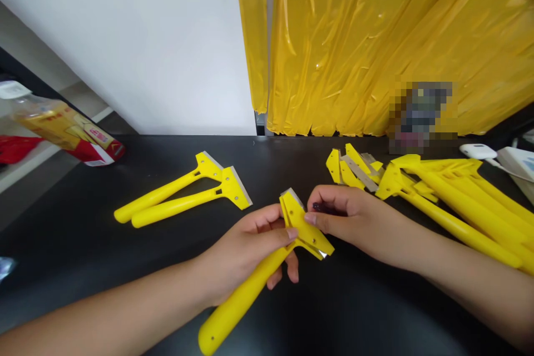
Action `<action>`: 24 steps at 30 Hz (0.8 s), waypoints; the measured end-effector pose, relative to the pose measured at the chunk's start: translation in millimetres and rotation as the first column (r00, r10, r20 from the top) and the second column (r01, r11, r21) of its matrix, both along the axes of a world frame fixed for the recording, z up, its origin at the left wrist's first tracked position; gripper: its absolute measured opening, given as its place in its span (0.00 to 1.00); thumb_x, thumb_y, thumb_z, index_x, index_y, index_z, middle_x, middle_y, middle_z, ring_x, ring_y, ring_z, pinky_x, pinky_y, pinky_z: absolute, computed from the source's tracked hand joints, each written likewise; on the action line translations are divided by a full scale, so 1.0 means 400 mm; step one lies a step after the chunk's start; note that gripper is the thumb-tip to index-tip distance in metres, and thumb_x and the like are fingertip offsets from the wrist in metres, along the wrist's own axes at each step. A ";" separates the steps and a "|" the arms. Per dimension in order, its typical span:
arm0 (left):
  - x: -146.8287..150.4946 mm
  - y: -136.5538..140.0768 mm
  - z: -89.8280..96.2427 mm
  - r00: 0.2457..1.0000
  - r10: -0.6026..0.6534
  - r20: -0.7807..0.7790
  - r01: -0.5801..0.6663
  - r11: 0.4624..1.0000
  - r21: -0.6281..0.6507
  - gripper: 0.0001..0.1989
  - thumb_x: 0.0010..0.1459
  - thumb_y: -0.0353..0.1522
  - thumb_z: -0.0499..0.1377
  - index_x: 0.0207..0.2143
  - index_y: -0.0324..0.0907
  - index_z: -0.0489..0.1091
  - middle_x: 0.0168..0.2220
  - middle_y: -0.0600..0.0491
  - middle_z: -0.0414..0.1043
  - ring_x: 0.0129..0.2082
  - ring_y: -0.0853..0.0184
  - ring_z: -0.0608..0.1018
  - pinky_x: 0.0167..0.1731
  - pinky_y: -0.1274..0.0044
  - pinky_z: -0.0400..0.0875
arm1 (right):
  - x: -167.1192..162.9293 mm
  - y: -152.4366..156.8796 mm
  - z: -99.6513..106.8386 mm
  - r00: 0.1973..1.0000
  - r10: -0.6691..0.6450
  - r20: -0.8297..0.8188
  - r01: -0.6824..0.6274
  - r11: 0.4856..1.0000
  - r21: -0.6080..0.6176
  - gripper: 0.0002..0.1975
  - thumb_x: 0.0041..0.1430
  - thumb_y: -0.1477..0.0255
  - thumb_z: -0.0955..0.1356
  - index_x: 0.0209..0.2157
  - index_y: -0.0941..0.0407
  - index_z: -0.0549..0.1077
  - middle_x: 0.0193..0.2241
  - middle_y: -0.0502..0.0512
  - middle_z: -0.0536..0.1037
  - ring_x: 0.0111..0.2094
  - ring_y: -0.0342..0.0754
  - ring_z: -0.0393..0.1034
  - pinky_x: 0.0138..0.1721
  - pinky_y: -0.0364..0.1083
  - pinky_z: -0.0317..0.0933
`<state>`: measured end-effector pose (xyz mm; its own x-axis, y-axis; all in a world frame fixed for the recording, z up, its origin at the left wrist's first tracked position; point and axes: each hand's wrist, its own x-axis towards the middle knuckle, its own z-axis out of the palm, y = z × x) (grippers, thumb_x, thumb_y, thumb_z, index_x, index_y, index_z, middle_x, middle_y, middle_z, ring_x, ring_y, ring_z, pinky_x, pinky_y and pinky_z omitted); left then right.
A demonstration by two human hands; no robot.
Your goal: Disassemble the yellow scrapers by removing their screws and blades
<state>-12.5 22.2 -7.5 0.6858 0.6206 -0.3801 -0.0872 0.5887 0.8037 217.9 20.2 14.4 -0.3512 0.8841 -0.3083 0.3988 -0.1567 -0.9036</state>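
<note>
My left hand [254, 239] is wrapped round the neck of a yellow scraper [246, 283], its thumb lying on the head. The handle slants down towards me. A yellow cover plate [306, 222] lies over the head, and a metal blade [294, 197] shows at its edge; a slight gap is visible at the lower right end. Closed at the plate's right edge, my right hand [346, 214] has its thumb tip touching the plate. A small dark piece [316, 207] shows at its curled fingers; its exact kind is unclear. Two scrapers with blades [187, 200] lie to the left.
Loose yellow plates and blades [354, 169] lie at the back right, beside a pile of yellow scraper handles [467, 194]. A drink bottle [67, 128] stands tilted in view at far left. Yellow plastic sheeting [354, 44] and a white panel [167, 44] back the black table [167, 267].
</note>
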 end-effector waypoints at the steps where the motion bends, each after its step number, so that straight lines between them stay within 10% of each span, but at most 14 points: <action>1: 0.000 0.000 0.001 1.000 -0.001 -0.002 0.001 1.000 0.006 0.09 0.71 0.35 0.63 0.48 0.41 0.71 0.32 0.51 0.79 0.23 0.72 0.79 0.18 0.87 0.68 | -0.004 -0.002 -0.004 1.000 -0.009 -0.007 0.009 1.000 0.007 0.17 0.66 0.56 0.73 0.33 0.54 0.71 0.28 0.46 0.69 0.32 0.44 0.61 0.35 0.46 0.55; 24: 0.002 -0.006 0.004 0.995 0.001 -0.096 0.006 0.997 0.078 0.10 0.72 0.39 0.62 0.44 0.42 0.70 0.25 0.57 0.75 0.15 0.75 0.74 0.14 0.87 0.65 | -0.018 -0.003 -0.025 0.991 -0.004 -0.135 -0.010 0.995 -0.101 0.18 0.62 0.56 0.77 0.36 0.54 0.72 0.29 0.45 0.72 0.32 0.42 0.63 0.33 0.43 0.57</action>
